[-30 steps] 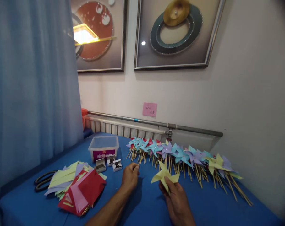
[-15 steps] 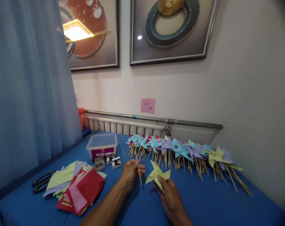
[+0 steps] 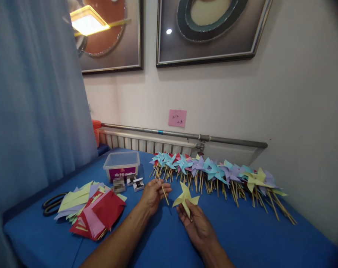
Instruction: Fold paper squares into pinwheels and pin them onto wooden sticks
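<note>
Between thumb and fingers, my left hand (image 3: 153, 194) grips a thin wooden stick (image 3: 164, 193), its lower end pointing down towards me. My right hand (image 3: 195, 219) pinches a pale yellow paper pinwheel (image 3: 185, 199) by one edge, its blades facing up. The stick and the pinwheel are apart, with a narrow gap of blue cloth between them. Beyond both hands lies a long row of finished pinwheels (image 3: 215, 172) in blue, purple, yellow and red, their sticks pointing towards me.
Left of my left arm lie stacked coloured paper sheets (image 3: 107, 210) and black-handled scissors (image 3: 53, 204). A clear plastic tub (image 3: 122, 163) stands behind small open boxes of pins (image 3: 138, 184). A blue cloth (image 3: 157, 242) covers the table; a radiator (image 3: 146, 143) runs along the wall.
The camera view has tilted slightly down. The left fingers have spread a little around the stick, and the yellow pinwheel has turned slightly in my right hand.
</note>
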Available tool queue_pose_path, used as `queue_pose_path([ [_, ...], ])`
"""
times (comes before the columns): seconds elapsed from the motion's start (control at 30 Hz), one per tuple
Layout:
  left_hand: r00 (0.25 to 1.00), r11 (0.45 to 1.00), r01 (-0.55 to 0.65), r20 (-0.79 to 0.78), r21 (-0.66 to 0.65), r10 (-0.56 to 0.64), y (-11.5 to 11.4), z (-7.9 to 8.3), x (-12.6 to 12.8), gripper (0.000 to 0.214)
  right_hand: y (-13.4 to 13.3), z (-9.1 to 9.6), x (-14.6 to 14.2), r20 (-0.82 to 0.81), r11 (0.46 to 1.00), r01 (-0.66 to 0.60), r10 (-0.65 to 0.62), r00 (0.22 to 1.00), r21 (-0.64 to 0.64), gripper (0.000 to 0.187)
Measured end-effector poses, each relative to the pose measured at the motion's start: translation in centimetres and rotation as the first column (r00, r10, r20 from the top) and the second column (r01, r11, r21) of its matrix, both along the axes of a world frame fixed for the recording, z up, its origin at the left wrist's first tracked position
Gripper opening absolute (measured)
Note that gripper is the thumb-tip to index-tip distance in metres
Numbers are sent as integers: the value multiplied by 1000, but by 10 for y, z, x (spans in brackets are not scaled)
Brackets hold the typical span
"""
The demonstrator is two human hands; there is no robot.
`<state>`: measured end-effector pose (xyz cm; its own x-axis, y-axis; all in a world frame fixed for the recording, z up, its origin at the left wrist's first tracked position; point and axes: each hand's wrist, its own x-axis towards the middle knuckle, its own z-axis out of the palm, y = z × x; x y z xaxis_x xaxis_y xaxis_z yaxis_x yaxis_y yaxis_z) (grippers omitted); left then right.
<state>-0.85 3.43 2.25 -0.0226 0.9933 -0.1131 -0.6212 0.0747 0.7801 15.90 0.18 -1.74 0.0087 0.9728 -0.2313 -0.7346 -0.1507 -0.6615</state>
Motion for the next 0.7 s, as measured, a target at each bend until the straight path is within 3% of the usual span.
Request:
queue_pose_path([
  [0.4, 995, 998, 61, 79, 17, -62, -8, -4, 16, 12, -7, 8, -7, -36, 997, -65, 66, 997, 37, 28],
  [0.7, 999, 998, 32, -21, -47, -33, -7, -6, 20, 15, -7, 15, -5, -72, 997, -46, 50, 996, 58, 37],
])
